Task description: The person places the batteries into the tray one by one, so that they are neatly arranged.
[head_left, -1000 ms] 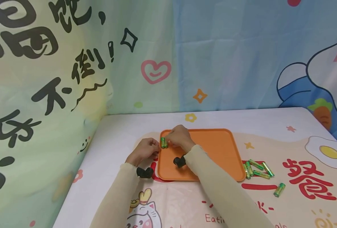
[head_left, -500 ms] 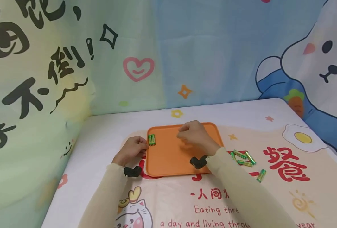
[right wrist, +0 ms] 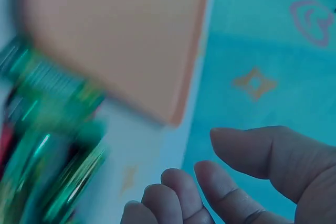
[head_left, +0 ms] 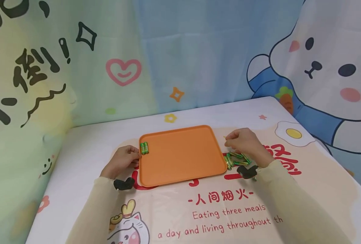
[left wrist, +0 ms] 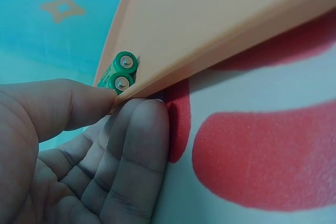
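Observation:
An orange tray (head_left: 180, 156) lies on the printed tablecloth. Two green batteries (head_left: 144, 148) stand side by side inside its left edge; the left wrist view shows their metal ends. My left hand (head_left: 121, 161) pinches the tray's left rim, thumb on top beside the batteries (left wrist: 124, 72) and fingers under the edge. Off the tray's right side, my right hand (head_left: 248, 144) hovers with nothing between thumb and fingers. Close below it lie several loose green batteries (head_left: 236, 159), blurred in the right wrist view.
Another small green piece (head_left: 254, 179) peeks out below the right black wrist strap (head_left: 247, 171), mostly hidden. A printed cloth backdrop (head_left: 198, 61) rises behind the table. The tablecloth (head_left: 168, 210) carries red lettering and cartoon prints.
My right hand has left the two batteries and moved right across the tray to above the loose ones. My left hand stays at the tray's left rim. The head view has turned right.

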Demonstrator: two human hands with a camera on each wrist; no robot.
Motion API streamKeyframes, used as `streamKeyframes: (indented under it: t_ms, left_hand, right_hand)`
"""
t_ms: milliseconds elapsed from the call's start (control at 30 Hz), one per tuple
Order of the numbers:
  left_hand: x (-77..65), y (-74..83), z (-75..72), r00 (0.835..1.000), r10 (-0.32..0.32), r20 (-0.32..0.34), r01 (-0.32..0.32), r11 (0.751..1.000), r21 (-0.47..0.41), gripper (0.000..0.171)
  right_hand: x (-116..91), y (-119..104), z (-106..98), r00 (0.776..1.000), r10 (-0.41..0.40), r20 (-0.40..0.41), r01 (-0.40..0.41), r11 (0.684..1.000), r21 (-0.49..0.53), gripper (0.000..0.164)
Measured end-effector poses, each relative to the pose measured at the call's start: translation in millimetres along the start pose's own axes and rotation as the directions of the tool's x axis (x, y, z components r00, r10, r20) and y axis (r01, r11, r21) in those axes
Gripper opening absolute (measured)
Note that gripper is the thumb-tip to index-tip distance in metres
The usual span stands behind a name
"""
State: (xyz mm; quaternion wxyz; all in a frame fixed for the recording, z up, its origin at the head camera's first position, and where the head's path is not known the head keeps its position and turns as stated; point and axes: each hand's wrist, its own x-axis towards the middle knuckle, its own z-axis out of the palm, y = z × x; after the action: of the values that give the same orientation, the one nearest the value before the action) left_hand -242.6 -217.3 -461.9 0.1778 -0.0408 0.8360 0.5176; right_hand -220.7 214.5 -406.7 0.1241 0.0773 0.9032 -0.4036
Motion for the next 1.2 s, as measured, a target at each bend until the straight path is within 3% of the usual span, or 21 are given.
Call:
streamKeyframes:
  t_ms: [267,467,967,1200]
  left_hand:
    - [2.0,-0.3,-0.2,1.000,-0.014,0.004,0.014,1.000,-0.027,0.022]
    - [2.2,-0.9,0.3,1.000,-0.028,-0.004,0.028,0.999,-0.025,0.022]
    - [1.3,0.0,1.4,0.999,-0.039,-0.018,0.039,0.999,-0.017,0.021]
    - [2.4,0.6,1.3,0.999,-0.034,-0.023,0.034,0.999,-0.012,0.021]
  right_hand:
    - [2,41,-17,0.994,0.109,-0.003,-0.108,0.991,-0.083,0.037]
    - [2,55,-17,0.991,0.128,0.024,-0.125,0.986,-0.110,0.034]
    - [2,62,-14,0.991,0.130,0.017,-0.126,0.981,-0.149,0.022]
    - [5,56,-14,0.994,0.108,0.013,-0.105,0.985,-0.136,0.025]
